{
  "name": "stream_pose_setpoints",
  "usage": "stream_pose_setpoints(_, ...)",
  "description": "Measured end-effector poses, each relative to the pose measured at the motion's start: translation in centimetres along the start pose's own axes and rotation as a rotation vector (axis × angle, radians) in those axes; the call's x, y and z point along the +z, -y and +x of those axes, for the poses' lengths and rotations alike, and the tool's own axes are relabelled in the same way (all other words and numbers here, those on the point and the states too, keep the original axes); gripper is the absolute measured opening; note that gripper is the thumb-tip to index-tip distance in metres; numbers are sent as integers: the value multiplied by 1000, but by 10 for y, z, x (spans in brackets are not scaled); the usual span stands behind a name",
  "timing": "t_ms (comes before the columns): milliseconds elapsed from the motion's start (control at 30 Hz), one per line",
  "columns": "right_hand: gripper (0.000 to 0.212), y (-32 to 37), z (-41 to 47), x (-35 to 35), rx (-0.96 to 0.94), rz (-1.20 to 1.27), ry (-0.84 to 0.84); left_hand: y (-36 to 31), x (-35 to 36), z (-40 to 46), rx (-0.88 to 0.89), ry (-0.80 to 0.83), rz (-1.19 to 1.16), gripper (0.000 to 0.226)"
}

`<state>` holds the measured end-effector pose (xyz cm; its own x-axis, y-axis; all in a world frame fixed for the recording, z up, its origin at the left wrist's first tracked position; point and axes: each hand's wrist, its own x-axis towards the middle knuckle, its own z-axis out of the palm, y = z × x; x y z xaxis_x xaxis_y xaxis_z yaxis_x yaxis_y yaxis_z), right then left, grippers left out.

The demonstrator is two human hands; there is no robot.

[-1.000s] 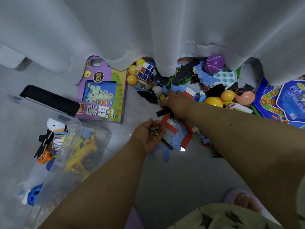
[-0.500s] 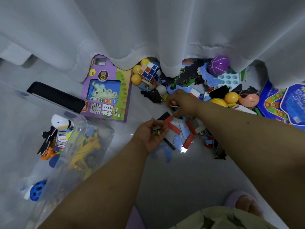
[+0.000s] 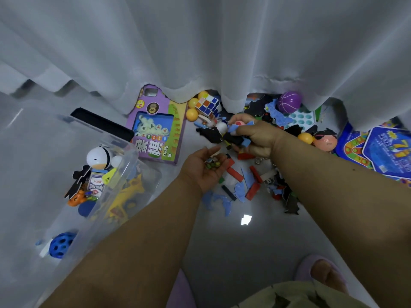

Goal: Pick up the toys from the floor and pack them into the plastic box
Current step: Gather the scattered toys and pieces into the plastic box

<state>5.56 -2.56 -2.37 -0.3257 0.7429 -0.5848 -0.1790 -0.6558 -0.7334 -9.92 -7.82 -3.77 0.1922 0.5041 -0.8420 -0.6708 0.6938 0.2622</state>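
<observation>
My left hand [image 3: 205,168] is cupped palm up over the floor, holding a few small coloured toy pieces [image 3: 213,162]. My right hand [image 3: 255,136] is closed around a bundle of blue and black foam pieces [image 3: 235,135] just beyond it. Red blocks [image 3: 234,173], blue foam shapes [image 3: 241,191] and black pieces lie scattered on the floor under my hands. The clear plastic box [image 3: 127,165] stands at the left, holding a white round toy [image 3: 99,157], a card pack, a yellow toy and a blue holed ball [image 3: 61,244].
A purple chess-game box [image 3: 158,132] lies beside the plastic box. A Rubik's cube [image 3: 208,105], yellow balls, a purple ball [image 3: 289,102], a pink face toy [image 3: 325,140] and blue game boards [image 3: 382,147] sit along the white curtain [image 3: 200,41]. My slippered foot [image 3: 320,272] is bottom right.
My right hand has moved up toward the curtain and closed on blue and black foam pieces, lifting them. My left hand stays cupped with its small pieces.
</observation>
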Motion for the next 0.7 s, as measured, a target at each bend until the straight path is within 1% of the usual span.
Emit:
stream_pose_setpoints(167,29,27,-34,31,-58,19,87,-19,22,-42,52,122,17,42)
stream_pose_setpoints(300,28,51,-58,66,-150,22,122,-53,37,-87,134,130,72,38)
stream_pose_setpoints(467,28,71,-78,134,-246,46,198,-109,31,-162,249,81,319,37)
stream_pose_setpoints(567,27,69,-80,194,-242,10,216,-138,5,-205,284,-3,458,45)
stream_pose_setpoints(667,27,51,-72,253,-200,-197,207,-160,-33,-238,278,-136,581,49)
stream_pose_setpoints(700,34,44,-71,268,-173,-281,218,-166,-45,-245,265,-176,581,52)
